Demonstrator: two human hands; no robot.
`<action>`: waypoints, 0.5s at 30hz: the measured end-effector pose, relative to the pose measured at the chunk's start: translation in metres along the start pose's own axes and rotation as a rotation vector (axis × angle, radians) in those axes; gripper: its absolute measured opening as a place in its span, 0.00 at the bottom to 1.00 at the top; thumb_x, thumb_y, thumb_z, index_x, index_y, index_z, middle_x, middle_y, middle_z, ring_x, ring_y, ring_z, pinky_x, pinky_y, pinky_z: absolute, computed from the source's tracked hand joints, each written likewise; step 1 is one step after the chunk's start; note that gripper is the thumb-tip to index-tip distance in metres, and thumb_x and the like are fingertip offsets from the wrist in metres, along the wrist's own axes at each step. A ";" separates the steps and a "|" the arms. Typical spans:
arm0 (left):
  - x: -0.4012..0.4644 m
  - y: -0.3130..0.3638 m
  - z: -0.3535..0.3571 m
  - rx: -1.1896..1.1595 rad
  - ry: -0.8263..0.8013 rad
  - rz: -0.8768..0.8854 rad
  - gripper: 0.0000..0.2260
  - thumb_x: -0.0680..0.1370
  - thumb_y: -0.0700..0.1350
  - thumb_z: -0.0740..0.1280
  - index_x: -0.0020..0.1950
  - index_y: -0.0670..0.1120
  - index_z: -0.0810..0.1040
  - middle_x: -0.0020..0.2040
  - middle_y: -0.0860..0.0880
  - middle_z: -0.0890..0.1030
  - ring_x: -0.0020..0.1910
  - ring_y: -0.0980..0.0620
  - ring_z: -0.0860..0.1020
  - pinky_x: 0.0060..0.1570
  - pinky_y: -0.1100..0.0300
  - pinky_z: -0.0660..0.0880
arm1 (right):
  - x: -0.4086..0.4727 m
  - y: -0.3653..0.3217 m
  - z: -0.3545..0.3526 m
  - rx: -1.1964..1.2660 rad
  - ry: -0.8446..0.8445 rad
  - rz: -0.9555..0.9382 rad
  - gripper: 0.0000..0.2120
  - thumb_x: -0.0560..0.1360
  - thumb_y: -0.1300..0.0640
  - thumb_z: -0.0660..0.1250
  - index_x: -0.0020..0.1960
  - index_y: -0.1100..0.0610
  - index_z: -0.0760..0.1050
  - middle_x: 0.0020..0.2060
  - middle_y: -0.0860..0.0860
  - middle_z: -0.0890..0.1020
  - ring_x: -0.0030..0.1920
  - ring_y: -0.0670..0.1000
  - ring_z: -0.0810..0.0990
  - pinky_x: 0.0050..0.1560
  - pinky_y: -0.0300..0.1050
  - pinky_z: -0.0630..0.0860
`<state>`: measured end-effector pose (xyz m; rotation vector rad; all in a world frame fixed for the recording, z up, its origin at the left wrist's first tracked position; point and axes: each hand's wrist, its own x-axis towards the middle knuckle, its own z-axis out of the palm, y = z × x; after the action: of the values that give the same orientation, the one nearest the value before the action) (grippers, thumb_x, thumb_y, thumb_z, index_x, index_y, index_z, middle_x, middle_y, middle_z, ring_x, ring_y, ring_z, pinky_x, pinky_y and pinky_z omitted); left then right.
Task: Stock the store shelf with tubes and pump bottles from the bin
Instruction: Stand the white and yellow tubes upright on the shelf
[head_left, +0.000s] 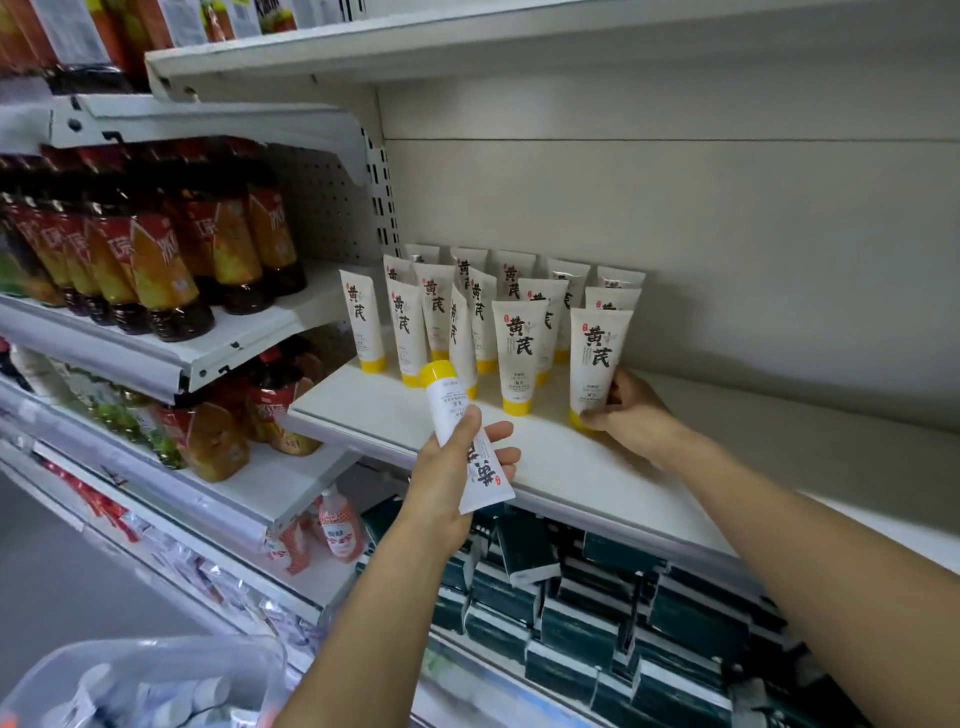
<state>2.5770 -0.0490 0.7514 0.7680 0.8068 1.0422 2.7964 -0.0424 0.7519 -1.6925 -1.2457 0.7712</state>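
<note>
Nearest the camera, at 7 o'clock, sits the translucent plastic bin (156, 680), its contents blurred. Left hand (447, 483), at centre frame, grips a white tube (467, 441) around its middle, fingers and thumb curled round it; the tube's yellow cap points up and away, and the tube is held in the air just in front of the shelf (571, 467) edge. Right hand (631, 415), at 3 o'clock from the left hand, pinches the cap end of an upright tube (597, 358) standing cap-down on the shelf. To that tube's 9 to 11 o'clock stands a cluster of matching tubes (519, 353), all cap-down. Dark bottles with red and orange labels (156, 270) fill the adjoining shelves at 9 o'clock. Dark green boxes (597, 623) are stacked on the shelf below, at 5 o'clock.
</note>
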 end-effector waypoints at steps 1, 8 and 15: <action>-0.001 0.000 0.001 -0.003 -0.002 -0.011 0.10 0.81 0.51 0.63 0.58 0.47 0.73 0.48 0.42 0.85 0.36 0.47 0.82 0.41 0.53 0.81 | -0.002 0.000 0.000 -0.014 0.010 -0.008 0.26 0.69 0.67 0.73 0.63 0.54 0.70 0.52 0.48 0.79 0.52 0.48 0.78 0.51 0.39 0.73; -0.004 0.000 0.004 -0.017 -0.073 -0.098 0.16 0.81 0.59 0.54 0.55 0.50 0.73 0.48 0.41 0.85 0.37 0.45 0.83 0.41 0.53 0.79 | -0.011 0.006 0.000 -0.075 0.169 0.032 0.19 0.70 0.73 0.61 0.59 0.59 0.68 0.50 0.55 0.77 0.52 0.56 0.77 0.57 0.51 0.75; -0.011 0.005 -0.006 0.043 -0.131 -0.210 0.12 0.81 0.51 0.61 0.57 0.44 0.73 0.45 0.39 0.84 0.32 0.45 0.79 0.38 0.53 0.77 | -0.041 0.009 0.002 -0.234 0.532 -0.051 0.11 0.69 0.72 0.58 0.44 0.57 0.65 0.37 0.52 0.71 0.40 0.56 0.71 0.41 0.50 0.69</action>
<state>2.5666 -0.0566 0.7553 0.7624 0.7816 0.7809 2.7862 -0.0817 0.7427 -1.8808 -1.0201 0.1211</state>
